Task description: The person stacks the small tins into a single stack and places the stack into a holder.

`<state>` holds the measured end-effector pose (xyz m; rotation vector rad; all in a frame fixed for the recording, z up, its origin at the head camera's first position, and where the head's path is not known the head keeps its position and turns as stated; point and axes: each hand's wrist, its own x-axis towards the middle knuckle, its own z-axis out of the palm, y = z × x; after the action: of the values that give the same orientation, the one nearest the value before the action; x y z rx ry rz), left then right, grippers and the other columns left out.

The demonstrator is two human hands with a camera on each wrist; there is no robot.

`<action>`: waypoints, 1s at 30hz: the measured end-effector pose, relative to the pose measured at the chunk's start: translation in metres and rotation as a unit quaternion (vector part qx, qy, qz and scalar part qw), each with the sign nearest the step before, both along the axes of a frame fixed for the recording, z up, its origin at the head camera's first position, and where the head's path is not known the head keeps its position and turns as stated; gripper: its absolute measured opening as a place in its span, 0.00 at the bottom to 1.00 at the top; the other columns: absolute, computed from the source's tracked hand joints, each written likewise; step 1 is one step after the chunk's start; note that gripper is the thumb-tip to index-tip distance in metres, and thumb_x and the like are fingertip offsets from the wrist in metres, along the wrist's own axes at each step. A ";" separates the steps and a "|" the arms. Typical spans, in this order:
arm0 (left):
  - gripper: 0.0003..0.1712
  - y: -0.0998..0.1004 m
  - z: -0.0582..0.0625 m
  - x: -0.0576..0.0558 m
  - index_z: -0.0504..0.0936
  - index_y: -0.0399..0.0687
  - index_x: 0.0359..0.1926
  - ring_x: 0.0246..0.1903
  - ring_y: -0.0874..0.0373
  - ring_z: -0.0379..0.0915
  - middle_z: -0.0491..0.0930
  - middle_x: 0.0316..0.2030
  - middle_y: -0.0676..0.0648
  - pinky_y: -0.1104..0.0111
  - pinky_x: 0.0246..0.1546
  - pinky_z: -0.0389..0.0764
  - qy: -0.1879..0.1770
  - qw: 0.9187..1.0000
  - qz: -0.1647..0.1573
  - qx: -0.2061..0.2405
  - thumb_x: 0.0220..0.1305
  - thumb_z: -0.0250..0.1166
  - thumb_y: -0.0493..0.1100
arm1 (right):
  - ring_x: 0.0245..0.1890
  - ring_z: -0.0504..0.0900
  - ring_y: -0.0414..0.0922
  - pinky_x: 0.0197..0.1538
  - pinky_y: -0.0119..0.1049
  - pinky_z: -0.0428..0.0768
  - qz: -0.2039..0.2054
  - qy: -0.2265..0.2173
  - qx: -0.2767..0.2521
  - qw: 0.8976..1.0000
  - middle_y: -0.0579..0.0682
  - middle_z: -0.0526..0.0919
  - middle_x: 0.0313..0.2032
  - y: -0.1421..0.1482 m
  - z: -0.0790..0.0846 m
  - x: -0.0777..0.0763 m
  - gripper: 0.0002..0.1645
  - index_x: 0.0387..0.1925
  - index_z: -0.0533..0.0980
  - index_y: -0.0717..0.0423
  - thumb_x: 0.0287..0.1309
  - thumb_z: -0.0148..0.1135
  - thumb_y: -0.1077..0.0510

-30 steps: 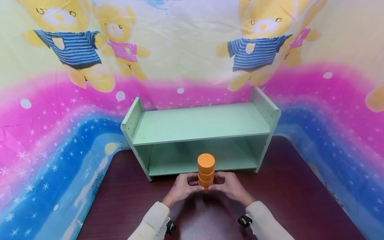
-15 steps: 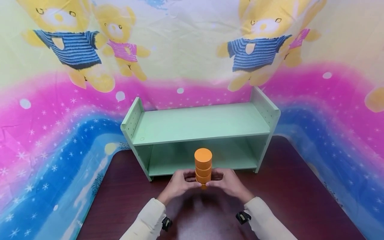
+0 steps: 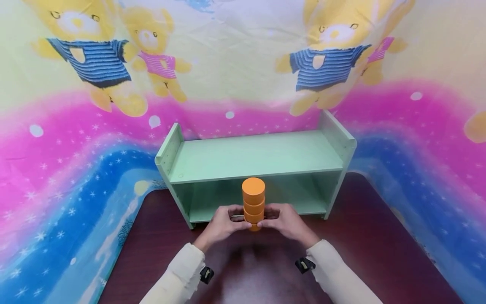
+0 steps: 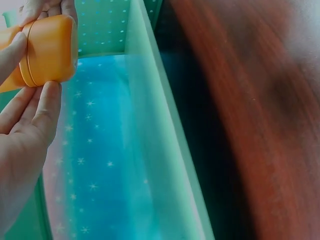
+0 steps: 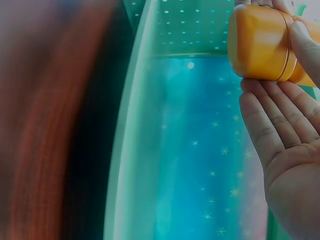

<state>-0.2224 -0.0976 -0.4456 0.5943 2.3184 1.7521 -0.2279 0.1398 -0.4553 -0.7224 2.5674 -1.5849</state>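
Observation:
An upright orange cylinder (image 3: 253, 198), made of several stacked round sections with a flat top, is held between both hands in front of the green shelf's lower opening. My left hand (image 3: 225, 221) grips its left side low down, thumb toward me and fingers behind. From the right, my right hand (image 3: 285, 221) grips it the same way, the two thumb tips close together at the front. In the left wrist view the orange cylinder (image 4: 50, 50) shows a smooth rounded end and a seam ring; the left fingertips (image 4: 50, 92) press against it.
A light green two-tier shelf (image 3: 258, 156) stands at the back of the dark red-brown table (image 3: 364, 236), with raised side panels. Behind and around hangs a cloth (image 3: 235, 63) printed with teddy bears. Dark wrist devices (image 3: 206, 274) sit under both sleeves.
Both hands have raised the orange cylinder and brought it slightly left, so its top now overlaps the front edge of the upper shelf board. The grip looks the same.

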 end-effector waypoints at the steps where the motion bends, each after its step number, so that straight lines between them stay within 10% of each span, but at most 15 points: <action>1: 0.27 0.000 0.002 0.000 0.79 0.32 0.57 0.50 0.42 0.82 0.81 0.53 0.36 0.61 0.49 0.85 0.002 1.000 -0.001 0.000 0.57 0.75 0.35 | 0.44 0.87 0.46 0.48 0.38 0.86 -0.003 0.003 0.005 1.000 0.53 0.87 0.46 0.001 0.002 0.000 0.27 0.52 0.82 0.59 0.52 0.77 0.52; 30: 0.28 -0.004 0.058 -0.017 0.79 0.37 0.59 0.50 0.47 0.83 0.82 0.54 0.39 0.62 0.50 0.85 0.034 0.999 -0.005 -0.040 0.58 0.75 0.39 | 0.45 0.87 0.45 0.49 0.43 0.86 0.009 0.032 0.036 0.999 0.50 0.88 0.45 -0.001 0.061 -0.022 0.27 0.52 0.83 0.56 0.51 0.78 0.50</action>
<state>-0.2397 -0.1018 -0.3874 0.6603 2.4125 1.6508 -0.2499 0.1390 -0.3947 -0.7982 2.6395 -1.4794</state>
